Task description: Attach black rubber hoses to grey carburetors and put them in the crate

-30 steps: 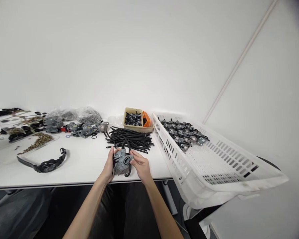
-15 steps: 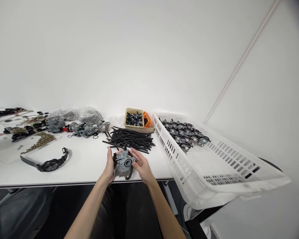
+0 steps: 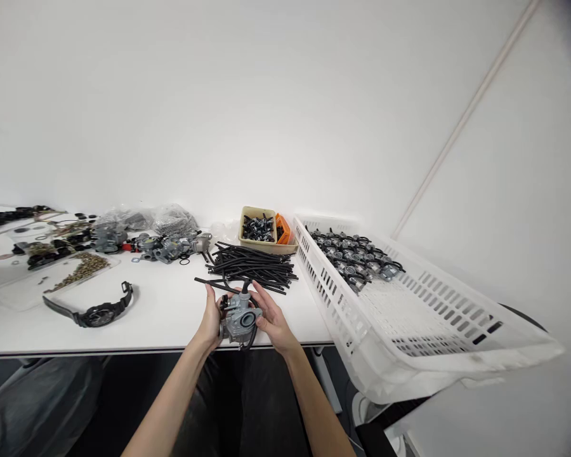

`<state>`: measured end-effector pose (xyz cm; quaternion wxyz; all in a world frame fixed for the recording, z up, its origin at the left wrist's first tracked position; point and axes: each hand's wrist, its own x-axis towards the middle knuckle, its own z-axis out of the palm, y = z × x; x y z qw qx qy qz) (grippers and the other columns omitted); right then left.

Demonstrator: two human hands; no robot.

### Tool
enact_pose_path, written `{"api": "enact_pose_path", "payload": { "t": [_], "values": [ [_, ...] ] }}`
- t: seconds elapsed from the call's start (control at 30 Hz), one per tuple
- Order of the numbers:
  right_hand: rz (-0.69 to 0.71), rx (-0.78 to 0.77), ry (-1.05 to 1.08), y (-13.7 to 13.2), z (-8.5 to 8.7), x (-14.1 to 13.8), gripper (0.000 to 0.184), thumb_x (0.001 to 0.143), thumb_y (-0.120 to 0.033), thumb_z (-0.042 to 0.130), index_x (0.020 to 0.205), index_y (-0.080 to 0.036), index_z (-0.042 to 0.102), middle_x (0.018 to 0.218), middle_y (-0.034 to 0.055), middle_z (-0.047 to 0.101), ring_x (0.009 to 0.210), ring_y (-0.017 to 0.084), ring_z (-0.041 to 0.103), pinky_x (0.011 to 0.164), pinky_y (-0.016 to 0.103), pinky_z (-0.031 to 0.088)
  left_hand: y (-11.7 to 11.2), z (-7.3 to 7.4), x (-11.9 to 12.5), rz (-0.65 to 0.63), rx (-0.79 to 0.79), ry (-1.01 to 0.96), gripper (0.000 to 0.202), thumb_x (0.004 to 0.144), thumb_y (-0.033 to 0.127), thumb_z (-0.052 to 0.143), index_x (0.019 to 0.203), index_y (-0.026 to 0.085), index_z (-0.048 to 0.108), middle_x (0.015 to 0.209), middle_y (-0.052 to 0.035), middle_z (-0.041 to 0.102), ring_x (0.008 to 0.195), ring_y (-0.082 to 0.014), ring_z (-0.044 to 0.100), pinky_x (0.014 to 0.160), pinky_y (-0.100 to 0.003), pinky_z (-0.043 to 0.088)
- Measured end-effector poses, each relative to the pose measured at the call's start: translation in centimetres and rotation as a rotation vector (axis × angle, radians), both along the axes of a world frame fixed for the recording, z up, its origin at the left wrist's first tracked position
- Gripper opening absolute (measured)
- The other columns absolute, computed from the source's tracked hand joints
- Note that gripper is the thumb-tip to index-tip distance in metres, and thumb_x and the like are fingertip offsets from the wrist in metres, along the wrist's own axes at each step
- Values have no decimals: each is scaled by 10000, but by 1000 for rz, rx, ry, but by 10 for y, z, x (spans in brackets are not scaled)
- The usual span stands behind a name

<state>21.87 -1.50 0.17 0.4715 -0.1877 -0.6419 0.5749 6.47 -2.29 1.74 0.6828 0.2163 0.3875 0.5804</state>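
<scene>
Between my two hands, at the table's front edge, I hold a grey metal carburetor [image 3: 239,319] with a round bore facing me and a black hose curving down its right side. My left hand [image 3: 210,322] is closed on its left side, thumb up near a black knob. My right hand [image 3: 275,322] grips the right side, with the thumb by the flange and the fingers behind the hose. Just beyond lies a pile of black rubber hoses [image 3: 252,265]. The undersides of both hands' grips are partly hidden by the carburetor.
A white slotted crate [image 3: 438,295] on the right holds rows of carburetors [image 3: 356,254]. Behind the hoses stands a beige bin [image 3: 258,241] of small parts beside an orange basket [image 3: 282,228]. Leftward are loose carburetors [image 3: 166,247], brass pieces [image 3: 83,268] and a black watch [image 3: 99,314].
The carburetor has tilted and turned slightly in my hands, its bore now a little further right. My right thumb has come in against the flange. The view has shifted slightly.
</scene>
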Motion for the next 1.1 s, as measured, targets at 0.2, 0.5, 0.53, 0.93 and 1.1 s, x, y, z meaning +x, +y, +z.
{"api": "enact_pose_path", "payload": {
  "t": [0.2,0.5,0.53,0.93,1.1],
  "values": [
    [22,2,13,1,-2,0,738,771,-531,642,1411,-296,361,1431,84,440,1324,245,397,1095,391,277,1,0,-1,-11,-10,-5,766,833,715,160,979,133,636,729,-102,712,620,-236,683,582,-351,542],
    [43,4,-13,1,-2,1,652,809,-525,596,1390,-305,397,1466,60,394,1376,232,316,1118,395,238,5,-8,-2,-104,121,-6,593,707,720,500,829,154,629,716,-59,695,686,-230,668,633,-328,528],
    [43,5,-9,1,-2,0,642,815,-523,590,1389,-309,398,1462,58,399,1371,232,325,1117,395,241,5,-8,-2,-98,127,-4,558,701,696,523,810,159,626,711,-51,689,690,-224,663,641,-324,525],
    [-82,-64,118,7,-6,-4,522,812,-508,601,1256,-247,520,1324,101,549,1244,260,488,1056,419,339,12,-24,-3,-185,336,100,436,660,426,715,1014,186,635,846,-53,687,840,-242,651,760,-342,510],
    [-250,-66,169,12,-11,-8,352,845,-394,600,1158,-241,549,1218,90,612,1168,229,539,1031,399,363,12,-26,-1,-100,416,209,473,686,473,708,1049,184,615,1003,-79,670,946,-247,624,792,-333,494]
  ]
}}
